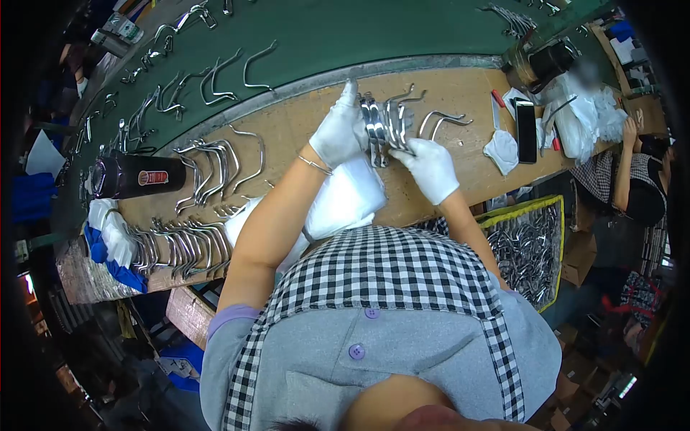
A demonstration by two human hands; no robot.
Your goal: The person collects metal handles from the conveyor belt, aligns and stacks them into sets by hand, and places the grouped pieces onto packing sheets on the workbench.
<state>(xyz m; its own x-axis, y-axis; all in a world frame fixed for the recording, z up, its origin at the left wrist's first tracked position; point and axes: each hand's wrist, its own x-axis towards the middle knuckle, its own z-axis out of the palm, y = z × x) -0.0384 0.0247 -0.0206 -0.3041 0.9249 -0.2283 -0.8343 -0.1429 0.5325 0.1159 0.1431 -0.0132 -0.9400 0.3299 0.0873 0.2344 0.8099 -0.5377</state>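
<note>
A bundle of curved chrome levers stands side by side above the bench, between my two white-gloved hands. My left hand grips the bundle from its left side, thumb pointing up, with its other fingers largely hidden behind the metal. At the bundle's lower right, my right hand is closed on the lever ends, fingertips partly hidden. Just right of the bundle, a couple of loose levers lie on the bench. A white padded bundle lies below my left hand.
More levers lie in rows on the wooden bench at left and on the green surface beyond. A dark flask stands left. A phone and plastic bags sit right. A yellow-edged crate holds many metal parts.
</note>
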